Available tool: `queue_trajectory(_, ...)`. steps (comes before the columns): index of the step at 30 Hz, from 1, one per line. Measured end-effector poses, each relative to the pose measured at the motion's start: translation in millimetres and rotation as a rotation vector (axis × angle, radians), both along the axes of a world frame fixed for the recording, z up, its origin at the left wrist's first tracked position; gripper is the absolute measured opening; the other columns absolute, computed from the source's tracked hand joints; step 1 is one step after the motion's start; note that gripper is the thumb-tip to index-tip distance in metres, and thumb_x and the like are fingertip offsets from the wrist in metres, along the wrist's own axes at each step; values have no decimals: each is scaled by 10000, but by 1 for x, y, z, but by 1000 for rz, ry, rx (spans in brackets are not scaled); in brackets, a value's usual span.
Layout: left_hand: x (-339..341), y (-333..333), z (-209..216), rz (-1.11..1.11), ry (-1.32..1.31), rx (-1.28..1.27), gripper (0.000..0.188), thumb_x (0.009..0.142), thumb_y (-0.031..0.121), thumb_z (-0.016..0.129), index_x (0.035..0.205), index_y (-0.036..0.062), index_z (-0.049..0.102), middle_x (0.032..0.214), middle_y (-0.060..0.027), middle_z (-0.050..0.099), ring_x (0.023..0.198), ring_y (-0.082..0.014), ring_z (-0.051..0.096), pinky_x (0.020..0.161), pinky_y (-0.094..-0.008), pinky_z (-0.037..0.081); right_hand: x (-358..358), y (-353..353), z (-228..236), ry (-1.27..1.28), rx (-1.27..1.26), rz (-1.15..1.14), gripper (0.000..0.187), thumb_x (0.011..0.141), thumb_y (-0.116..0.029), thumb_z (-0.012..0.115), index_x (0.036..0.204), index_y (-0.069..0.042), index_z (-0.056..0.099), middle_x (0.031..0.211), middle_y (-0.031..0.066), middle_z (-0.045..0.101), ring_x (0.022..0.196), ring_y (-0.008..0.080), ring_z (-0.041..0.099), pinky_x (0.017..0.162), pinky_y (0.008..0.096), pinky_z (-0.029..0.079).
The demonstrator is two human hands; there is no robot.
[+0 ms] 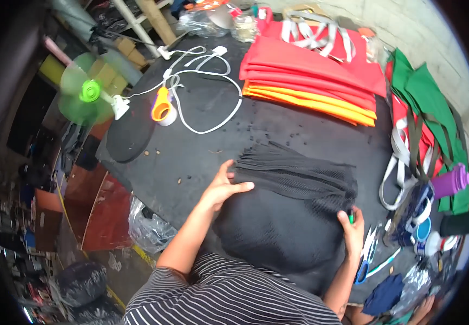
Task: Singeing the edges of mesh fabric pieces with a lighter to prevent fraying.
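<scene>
L hand (221,190) fingers spread on blk mesh (288,227); R hand (354,230) pinching green obj. (351,217), mostly hidden.

Left grip (221,190): thumb (242,187) extended rightward, spread from fingers (225,168); left forearm (190,234) slants up-right. Right grip (352,228): fingers pointing up, curl unclear at this size; right forearm (340,287) steeper

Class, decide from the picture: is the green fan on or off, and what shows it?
On: the green fan appears to be spinning, since its blades blur into a see-through disc.
</scene>
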State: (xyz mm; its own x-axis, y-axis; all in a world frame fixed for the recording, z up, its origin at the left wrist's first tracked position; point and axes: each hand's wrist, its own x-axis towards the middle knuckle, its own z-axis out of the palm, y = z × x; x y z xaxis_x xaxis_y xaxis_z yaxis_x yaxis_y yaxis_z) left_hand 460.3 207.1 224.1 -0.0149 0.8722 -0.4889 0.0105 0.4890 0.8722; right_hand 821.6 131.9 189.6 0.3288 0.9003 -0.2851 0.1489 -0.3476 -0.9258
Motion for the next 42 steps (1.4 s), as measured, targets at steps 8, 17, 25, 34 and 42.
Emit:
queue_trajectory(8,7,19,-10,-51,40,91,681,688,100,839,1252,-69,497,1177,-194,617,1047,-256,627,917,-351,506,-13,20,21,-210,-197,45,578,690,-264,828,1063,102,582,935,160,665,858,184,621,782,312,502)
queue_trajectory(17,20,26,-16,65,-117,78,705,719,101,837,1259,-10,398,1197,-186,565,1108,-258,575,923,-369,502,-18,16,24,-195,-108,-42,562,701,-278,836,1068,81,605,954,180,696,885,229,668,805,334,509)
queue_trajectory(25,30,28,0,18,-214,84,760,711,20,804,1305,41,330,1179,-173,564,1087,-278,581,923,-392,498,-19,9,29,-118,-58,-44,581,690,-291,843,1069,81,606,952,178,709,891,260,689,812,354,523)
queue_trajectory(34,18,63,4,-38,-143,96,843,671,-23,788,1384,67,348,1220,-145,576,1110,-283,576,956,-397,474,-23,23,-9,67,26,-115,590,688,-222,842,1103,107,583,1020,198,687,955,245,660,853,337,504)
queue_trajectory(42,-32,150,13,-62,1215,347,854,720,39,755,1446,80,307,1171,-172,568,1137,-338,527,994,-466,405,-97,86,26,-155,5,-21,750,717,-389,816,1191,78,472,804,203,641,755,300,657,735,402,510)
